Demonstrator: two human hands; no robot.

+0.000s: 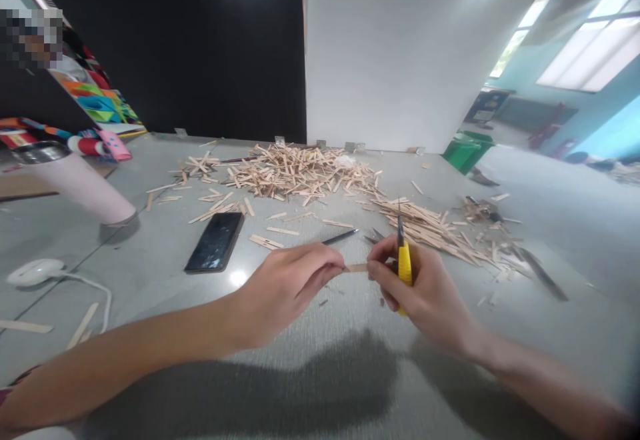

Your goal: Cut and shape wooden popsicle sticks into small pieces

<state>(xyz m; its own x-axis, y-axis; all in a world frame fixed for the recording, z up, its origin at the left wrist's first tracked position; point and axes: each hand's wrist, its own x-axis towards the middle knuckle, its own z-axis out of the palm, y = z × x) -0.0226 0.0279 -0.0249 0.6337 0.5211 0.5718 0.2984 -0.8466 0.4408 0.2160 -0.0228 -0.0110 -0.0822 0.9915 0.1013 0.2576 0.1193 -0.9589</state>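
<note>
Between my two hands is a short, flat wooden stick (pixel 357 268), held level just above the grey table. My left hand (pixel 285 287) pinches its left end with the fingertips. At its right end, the thumb and fingers of my right hand (pixel 420 287) close on it too. That same hand also grips a yellow utility knife (pixel 405 265), its dark blade pointing up and away from me. Behind the hands lies a dark pen (pixel 341 236). Pointed metal tips (pixel 373 235) stick out behind my right hand; the rest of that tool is hidden.
A large pile of wooden sticks (pixel 295 173) lies at the back, with a second bundle (pixel 435 227) to the right. A phone (pixel 215 243), a pink bottle (pixel 83 183) and a white cable (pixel 103 287) are on the left. Upright panels (pixel 390 53) stand behind; a green bin (pixel 463 152) is beyond.
</note>
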